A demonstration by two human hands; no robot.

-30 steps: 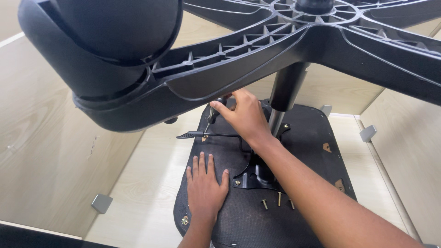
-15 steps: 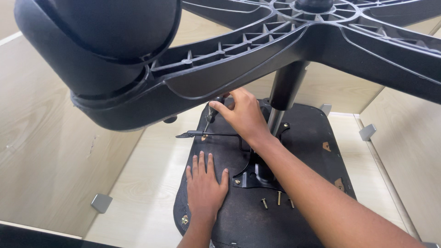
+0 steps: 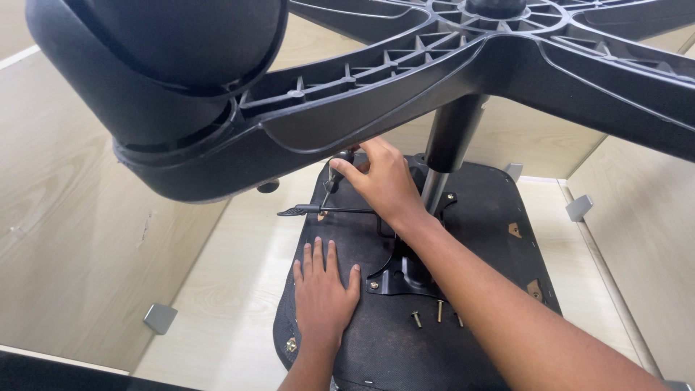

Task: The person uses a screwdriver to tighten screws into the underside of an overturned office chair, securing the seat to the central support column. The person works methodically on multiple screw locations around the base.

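The left hand [image 3: 323, 291] lies flat, fingers spread, on the black seat [image 3: 499, 217]. The right hand [image 3: 382, 182] has its fingers closed around a black tool [image 3: 337, 171], upright just beyond them. A lever [image 3: 318, 211] runs below those fingers; loose screws [image 3: 437, 313] lie nearer, beside the plate [image 3: 394, 279].

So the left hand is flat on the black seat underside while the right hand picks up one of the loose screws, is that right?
Not quite. In the head view the left hand is flat on the seat underside, but the right hand grips a tool up near the mechanism. The loose screws lie untouched.
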